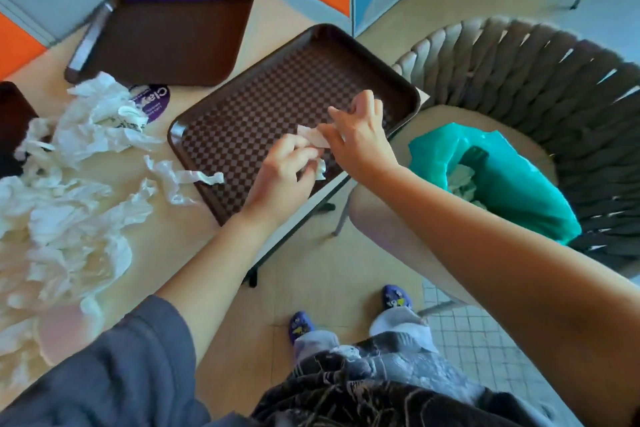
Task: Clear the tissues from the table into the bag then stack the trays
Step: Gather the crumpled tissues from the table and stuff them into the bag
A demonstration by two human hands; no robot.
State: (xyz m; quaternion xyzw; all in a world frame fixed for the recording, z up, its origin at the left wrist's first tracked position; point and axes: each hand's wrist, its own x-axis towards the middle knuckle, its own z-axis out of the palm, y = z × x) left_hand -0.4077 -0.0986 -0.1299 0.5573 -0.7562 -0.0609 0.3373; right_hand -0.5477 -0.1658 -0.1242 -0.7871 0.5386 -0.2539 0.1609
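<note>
Both hands meet over the near right part of the checkered tray (263,121), sharing one small crumpled tissue (313,140). The left hand (287,166) has its grip curled and pinched on the tissue's lower end; the right hand (360,139) pinches the upper end between thumb and forefinger, other fingers lifted and spread. The tissue hangs just above the tray, not resting on it as far as can be seen. The relation that matters: the green bag (502,177) lies to the right of both hands, off the surface (194,253) and lower, on a woven chair (554,87), mouth open upward with white paper already inside. The right hand is the nearer one, its forearm already reaching across beside the bag, so the drop likely falls to it, a short swing rightward past the tray's edge. A loose strip of tissue (187,178) lies across the tray's left rim, and the main pile (69,184) spreads on the surface well to the left, nearer the left hand. A second tray (166,35) sits behind, apart; a third dark edge (14,114) shows at far left. Stacking is not yet begun; much tissue remains.
</note>
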